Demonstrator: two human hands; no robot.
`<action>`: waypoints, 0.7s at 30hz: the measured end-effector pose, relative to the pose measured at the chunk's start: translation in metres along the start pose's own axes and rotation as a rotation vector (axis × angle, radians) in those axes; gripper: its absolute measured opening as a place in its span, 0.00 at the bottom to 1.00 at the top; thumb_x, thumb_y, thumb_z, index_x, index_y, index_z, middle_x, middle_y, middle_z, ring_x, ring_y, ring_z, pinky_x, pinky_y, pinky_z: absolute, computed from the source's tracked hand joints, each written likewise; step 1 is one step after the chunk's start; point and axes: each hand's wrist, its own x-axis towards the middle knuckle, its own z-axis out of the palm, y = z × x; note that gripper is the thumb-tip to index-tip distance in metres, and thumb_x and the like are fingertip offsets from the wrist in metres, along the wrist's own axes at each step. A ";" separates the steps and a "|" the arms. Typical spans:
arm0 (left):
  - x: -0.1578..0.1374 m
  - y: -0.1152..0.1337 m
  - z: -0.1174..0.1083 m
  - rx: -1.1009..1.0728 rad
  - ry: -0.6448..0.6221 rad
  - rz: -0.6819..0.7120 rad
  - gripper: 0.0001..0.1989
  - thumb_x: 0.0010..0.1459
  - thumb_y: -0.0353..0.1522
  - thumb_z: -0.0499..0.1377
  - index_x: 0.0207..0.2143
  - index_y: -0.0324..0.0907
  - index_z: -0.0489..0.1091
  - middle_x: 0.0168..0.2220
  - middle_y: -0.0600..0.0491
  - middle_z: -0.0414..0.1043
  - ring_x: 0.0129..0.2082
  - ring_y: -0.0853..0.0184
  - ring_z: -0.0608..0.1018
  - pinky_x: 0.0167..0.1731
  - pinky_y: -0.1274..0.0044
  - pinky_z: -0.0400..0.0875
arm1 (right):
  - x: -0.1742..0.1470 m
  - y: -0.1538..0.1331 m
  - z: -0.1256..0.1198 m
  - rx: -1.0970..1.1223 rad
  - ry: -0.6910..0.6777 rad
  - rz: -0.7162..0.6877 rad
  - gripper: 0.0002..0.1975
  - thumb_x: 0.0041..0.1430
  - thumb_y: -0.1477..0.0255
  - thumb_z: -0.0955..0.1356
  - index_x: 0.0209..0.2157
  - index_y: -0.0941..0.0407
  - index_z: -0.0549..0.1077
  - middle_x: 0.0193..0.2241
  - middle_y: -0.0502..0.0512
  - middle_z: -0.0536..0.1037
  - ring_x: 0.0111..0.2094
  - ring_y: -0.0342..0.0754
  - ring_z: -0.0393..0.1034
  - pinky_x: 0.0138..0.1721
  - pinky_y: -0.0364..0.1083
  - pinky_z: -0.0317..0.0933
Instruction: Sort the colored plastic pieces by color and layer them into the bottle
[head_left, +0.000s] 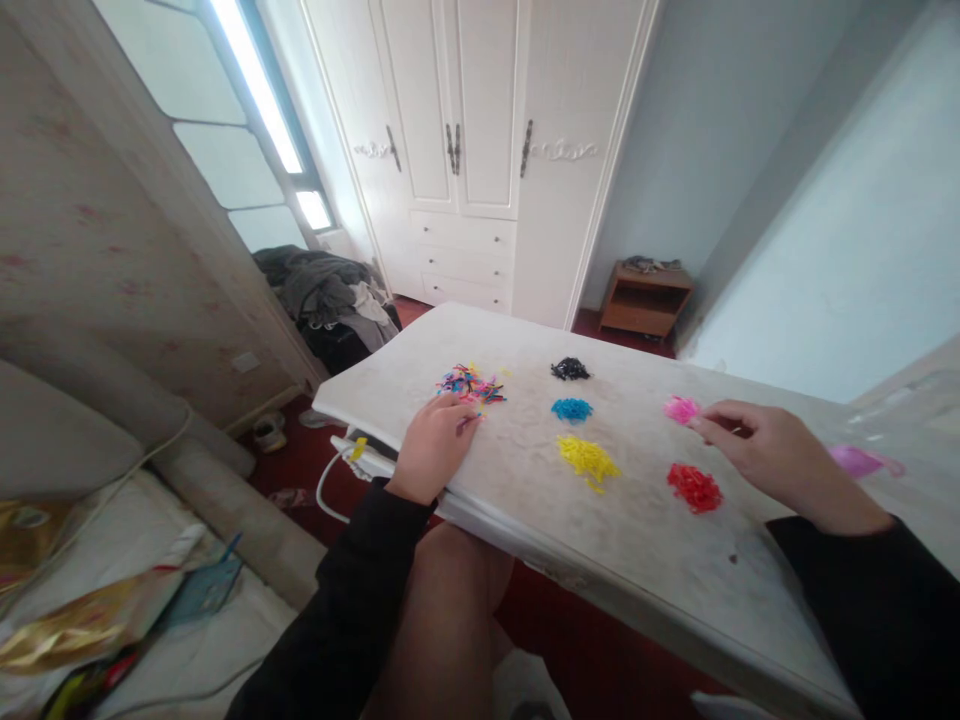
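On the white table [517, 465], a mixed pile of small coloured bits [480, 388], perhaps little rubber bands, lies just beyond my left hand [435, 445]. That hand rests with fingers curled and thumb pressed to them; anything held is hidden. At the right, my right hand [787, 460] pinches thumb and forefinger at the edge of a small pink pile [681, 408]. What sits between those fingertips is too small to name. Single-colour piles lie between and below the hands: black [571, 369], blue [572, 410], yellow [588, 460] and red [695, 488].
A pink-purple object [862, 461] lies behind my right wrist. Beyond the table stand a white wardrobe [480, 120], a small wooden cabinet [646, 300] and a heap of clothes [330, 300]. A white cable [322, 490] hangs at the table's left edge.
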 end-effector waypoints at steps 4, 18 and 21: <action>0.003 0.008 -0.002 0.137 -0.039 -0.042 0.08 0.66 0.29 0.58 0.38 0.40 0.77 0.45 0.45 0.76 0.50 0.54 0.75 0.52 0.64 0.72 | -0.001 -0.001 0.000 -0.005 -0.009 -0.015 0.20 0.54 0.57 0.65 0.32 0.57 0.82 0.32 0.62 0.85 0.33 0.56 0.77 0.36 0.51 0.66; 0.020 0.037 0.008 -0.142 -0.103 0.059 0.07 0.67 0.23 0.53 0.37 0.41 0.68 0.41 0.46 0.75 0.46 0.57 0.76 0.49 0.67 0.70 | -0.006 0.000 0.004 0.043 0.061 -0.213 0.13 0.61 0.61 0.67 0.31 0.55 0.80 0.30 0.55 0.84 0.29 0.52 0.77 0.31 0.48 0.68; 0.020 0.063 0.009 -0.375 -0.135 0.116 0.07 0.65 0.23 0.56 0.35 0.42 0.68 0.36 0.50 0.76 0.40 0.62 0.77 0.42 0.72 0.69 | -0.011 -0.011 0.003 0.094 0.006 -0.366 0.10 0.63 0.65 0.68 0.34 0.54 0.80 0.34 0.56 0.84 0.33 0.51 0.79 0.35 0.47 0.70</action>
